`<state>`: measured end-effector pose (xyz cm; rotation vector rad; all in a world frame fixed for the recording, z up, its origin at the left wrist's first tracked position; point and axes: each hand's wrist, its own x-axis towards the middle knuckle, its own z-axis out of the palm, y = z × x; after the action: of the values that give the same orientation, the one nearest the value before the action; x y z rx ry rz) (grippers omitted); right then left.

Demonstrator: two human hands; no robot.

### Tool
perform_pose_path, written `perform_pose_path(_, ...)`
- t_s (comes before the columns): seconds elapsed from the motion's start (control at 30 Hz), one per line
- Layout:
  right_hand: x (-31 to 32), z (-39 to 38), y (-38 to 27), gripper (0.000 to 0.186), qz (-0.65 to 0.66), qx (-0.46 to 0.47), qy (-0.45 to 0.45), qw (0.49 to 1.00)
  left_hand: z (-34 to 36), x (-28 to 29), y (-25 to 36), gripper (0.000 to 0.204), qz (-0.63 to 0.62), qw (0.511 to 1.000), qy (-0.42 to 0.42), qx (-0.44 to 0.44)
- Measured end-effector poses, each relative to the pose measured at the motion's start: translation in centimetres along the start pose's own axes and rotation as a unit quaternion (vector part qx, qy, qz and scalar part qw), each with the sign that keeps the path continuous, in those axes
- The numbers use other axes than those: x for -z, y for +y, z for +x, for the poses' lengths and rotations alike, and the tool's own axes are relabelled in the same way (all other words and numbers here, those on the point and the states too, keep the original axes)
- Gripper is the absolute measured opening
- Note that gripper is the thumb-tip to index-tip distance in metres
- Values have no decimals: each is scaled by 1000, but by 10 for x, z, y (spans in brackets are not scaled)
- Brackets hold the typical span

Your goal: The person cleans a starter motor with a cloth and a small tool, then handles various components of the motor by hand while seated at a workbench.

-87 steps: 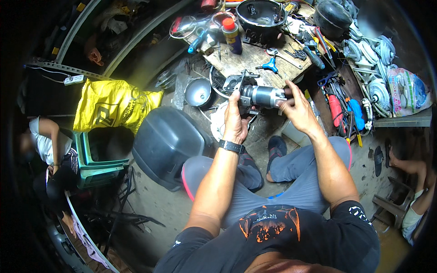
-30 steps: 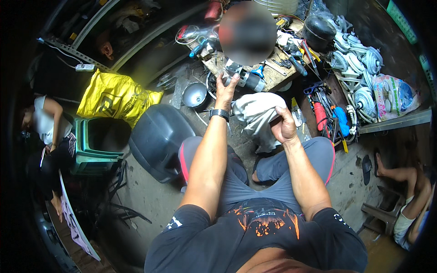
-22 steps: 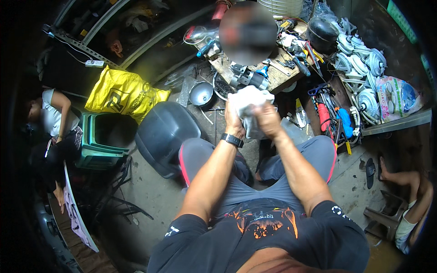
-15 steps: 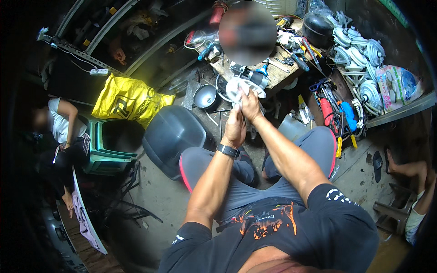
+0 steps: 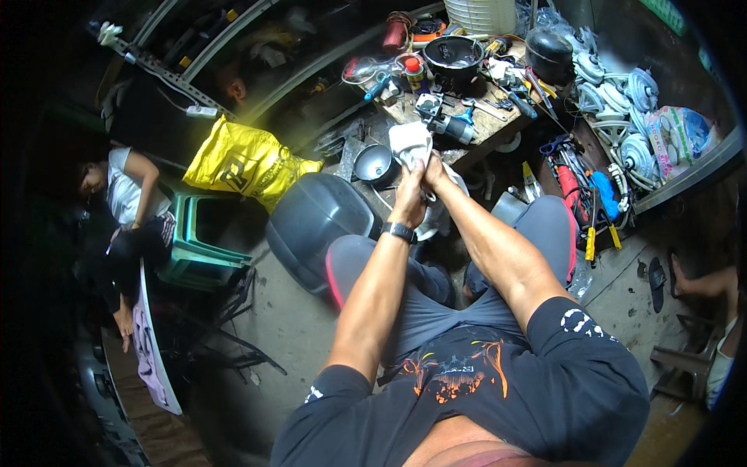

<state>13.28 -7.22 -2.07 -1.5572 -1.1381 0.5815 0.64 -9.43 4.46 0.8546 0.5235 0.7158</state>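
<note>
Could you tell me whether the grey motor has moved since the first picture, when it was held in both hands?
Yes. The grey motor now lies on the wooden bench, away from both hands, which hold a white cloth.

Soft, matt white cloth [image 5: 410, 144] bunches in my left hand [image 5: 410, 194] and right hand [image 5: 433, 170]. Beyond it, a worn, rough wooden bench [image 5: 482, 124] carries a glossy black bowl [image 5: 452, 61] and a dull metal motor [image 5: 451, 127]. Beside my knee, a smooth dark plastic shell [image 5: 315, 226]; behind it, a crinkled shiny yellow plastic bag [image 5: 245, 162].
</note>
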Motion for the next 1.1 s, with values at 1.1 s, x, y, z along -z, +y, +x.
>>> perform_pose_path(1.1, -29, 37, 77, 57, -109, -23, 75, 991, -73, 36, 92, 86, 430, 884, -25, -182)
